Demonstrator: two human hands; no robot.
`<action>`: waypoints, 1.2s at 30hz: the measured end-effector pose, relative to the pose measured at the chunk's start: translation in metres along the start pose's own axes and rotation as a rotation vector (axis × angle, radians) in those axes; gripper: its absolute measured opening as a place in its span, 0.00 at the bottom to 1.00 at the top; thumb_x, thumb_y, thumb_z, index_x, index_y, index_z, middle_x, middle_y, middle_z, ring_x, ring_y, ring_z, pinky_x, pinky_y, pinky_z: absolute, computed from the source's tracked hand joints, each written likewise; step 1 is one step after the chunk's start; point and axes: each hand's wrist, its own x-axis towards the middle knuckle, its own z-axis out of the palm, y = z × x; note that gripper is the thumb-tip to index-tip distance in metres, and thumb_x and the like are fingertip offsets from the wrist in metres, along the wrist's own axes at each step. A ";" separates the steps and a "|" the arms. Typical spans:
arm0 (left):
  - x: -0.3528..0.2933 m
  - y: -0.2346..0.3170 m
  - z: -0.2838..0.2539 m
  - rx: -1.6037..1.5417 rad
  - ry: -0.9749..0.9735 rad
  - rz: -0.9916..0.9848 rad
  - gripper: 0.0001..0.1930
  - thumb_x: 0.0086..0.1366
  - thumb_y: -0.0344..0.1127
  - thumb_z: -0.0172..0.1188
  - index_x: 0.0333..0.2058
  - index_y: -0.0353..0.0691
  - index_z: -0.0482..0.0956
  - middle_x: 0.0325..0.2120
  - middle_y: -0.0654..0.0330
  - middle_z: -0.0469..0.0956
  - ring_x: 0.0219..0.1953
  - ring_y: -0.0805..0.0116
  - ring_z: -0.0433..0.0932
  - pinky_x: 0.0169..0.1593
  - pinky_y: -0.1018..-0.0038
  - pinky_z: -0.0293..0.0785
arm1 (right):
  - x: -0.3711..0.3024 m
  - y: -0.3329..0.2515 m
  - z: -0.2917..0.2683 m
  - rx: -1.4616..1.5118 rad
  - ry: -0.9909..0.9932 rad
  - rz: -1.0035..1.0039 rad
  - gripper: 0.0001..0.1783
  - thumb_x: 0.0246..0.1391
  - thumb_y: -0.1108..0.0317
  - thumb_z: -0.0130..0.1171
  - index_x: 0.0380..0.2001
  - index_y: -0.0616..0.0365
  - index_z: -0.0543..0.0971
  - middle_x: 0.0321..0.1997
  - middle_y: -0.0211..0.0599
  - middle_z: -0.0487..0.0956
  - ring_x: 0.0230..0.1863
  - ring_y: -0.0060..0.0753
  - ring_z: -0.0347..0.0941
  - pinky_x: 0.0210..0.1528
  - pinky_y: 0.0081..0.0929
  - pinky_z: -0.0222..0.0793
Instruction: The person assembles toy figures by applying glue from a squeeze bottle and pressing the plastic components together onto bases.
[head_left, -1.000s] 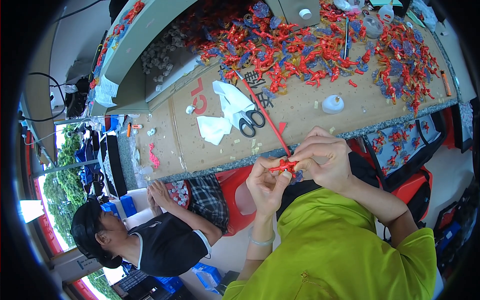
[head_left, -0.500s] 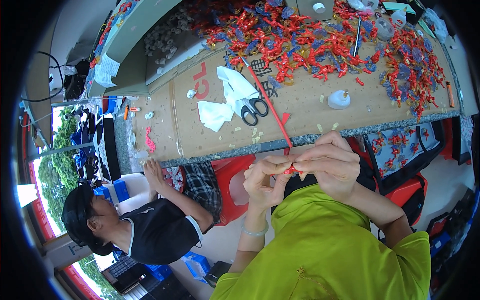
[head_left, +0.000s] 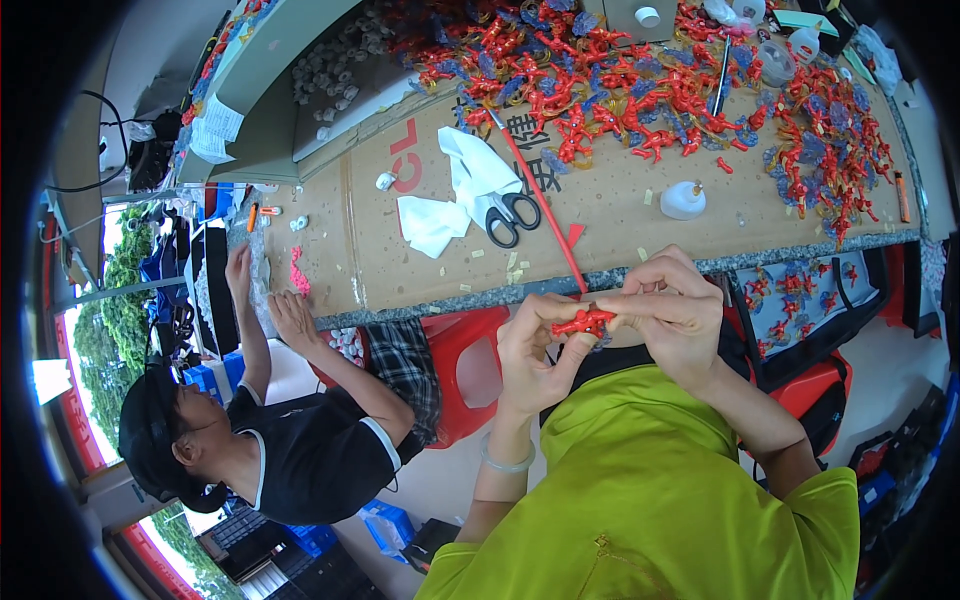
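Note:
A small red plastic figurine (head_left: 581, 322) is held between my two hands, just off the table's near edge. My left hand (head_left: 535, 350) pinches it between thumb and fingers from the left side. Fingers and thumb of my right hand (head_left: 675, 315) close on its right end, hiding part of it. Behind the hands, a thin red rod (head_left: 545, 215) lies across the cardboard-covered table (head_left: 380, 270). Black-handled scissors (head_left: 512, 220) rest beside it on white cloth pieces (head_left: 475, 170). A small white squeeze bottle (head_left: 683, 200) stands to the right.
A large heap of red figurines with blue and amber translucent parts (head_left: 600, 90) covers the table's far side and right end. An open black case (head_left: 815, 300) holding similar figurines is at right. A co-worker (head_left: 310, 450) sits at left by pink pieces (head_left: 298, 272) and a red stool (head_left: 455, 370).
The figurine shows more between my hands, which have opened out slightly around it. The co-worker's arms have reached forward, with a second hand now visible over the table.

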 end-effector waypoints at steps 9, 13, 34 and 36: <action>0.000 -0.007 0.002 -0.299 -0.049 -0.216 0.16 0.58 0.24 0.65 0.45 0.26 0.76 0.39 0.55 0.77 0.42 0.71 0.77 0.43 0.77 0.76 | 0.005 -0.001 0.000 -0.044 0.055 0.007 0.16 0.28 0.78 0.69 0.28 0.55 0.86 0.24 0.30 0.80 0.26 0.28 0.70 0.33 0.25 0.63; -0.004 -0.012 0.000 -0.330 -0.046 -0.253 0.16 0.57 0.26 0.67 0.43 0.26 0.76 0.38 0.55 0.77 0.41 0.70 0.78 0.42 0.77 0.76 | 0.007 0.000 -0.001 -0.002 0.029 0.009 0.13 0.28 0.79 0.68 0.25 0.55 0.85 0.22 0.29 0.79 0.26 0.28 0.71 0.33 0.25 0.61; 0.003 0.005 0.006 -0.198 -0.015 -0.183 0.18 0.55 0.23 0.67 0.43 0.28 0.73 0.38 0.49 0.80 0.41 0.67 0.80 0.44 0.76 0.78 | 0.002 -0.009 -0.011 0.043 -0.061 0.026 0.11 0.33 0.73 0.72 0.25 0.59 0.81 0.27 0.35 0.78 0.29 0.34 0.73 0.35 0.28 0.65; 0.006 0.003 0.010 -0.155 0.038 -0.034 0.15 0.56 0.20 0.64 0.42 0.29 0.71 0.39 0.46 0.80 0.47 0.58 0.79 0.47 0.71 0.78 | 0.002 -0.011 -0.012 0.055 -0.099 0.045 0.12 0.34 0.73 0.72 0.26 0.60 0.81 0.29 0.37 0.79 0.31 0.36 0.74 0.36 0.29 0.67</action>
